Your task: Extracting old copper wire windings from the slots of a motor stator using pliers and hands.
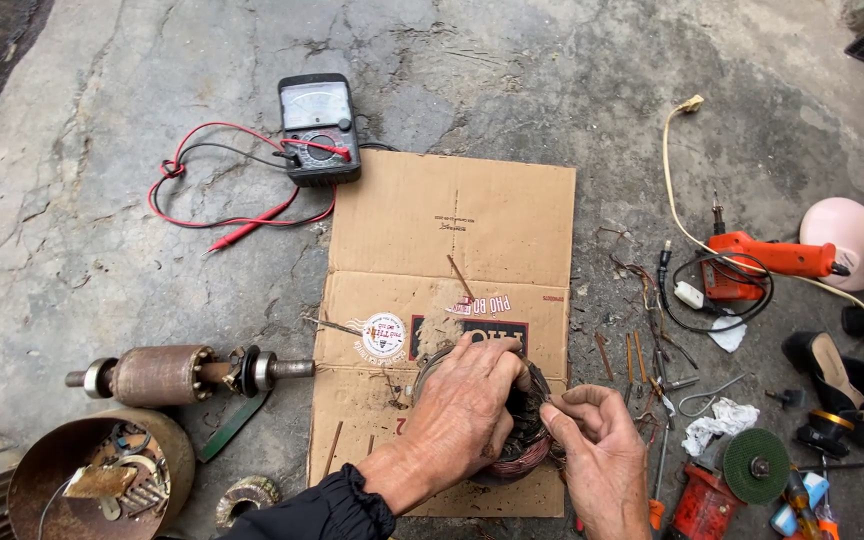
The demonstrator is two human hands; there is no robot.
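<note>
Hands meet over a round motor stator (524,455) wound with copper wire, which sits on the near edge of a flattened cardboard sheet (452,230) laid on the cracked concrete floor (102,150), probably to keep the part and loose bits off the grit. The left hand (462,400), in a dark sleeve, arches over the top of the stator with its fingers curled down into the bore, gripping the rim and steadying the part. The right hand (602,455) comes in from the right side, thumb and forefinger pinched together at the stator's edge; whether they nip a wire end or a thin sliver is too small to tell. Both wrists bend inward so that the fingertips nearly touch.

From the head camera, the other items ring the cardboard within easy reach. An analogue multimeter (319,128) lies at the far edge of the sheet, its red and black leads (222,210) trailing left across the floor. A rusty armature (177,375) rests on its side to the left, well apart from the stator, and just below it stands a rusted motor housing (97,485) holding loose parts. To the right lie an orange soldering gun (767,262) with its coiled cord, crumpled white paper (717,422), and an angle grinder (737,480) with a green disc. Short wooden slivers and wire scraps are scattered between them.
</note>
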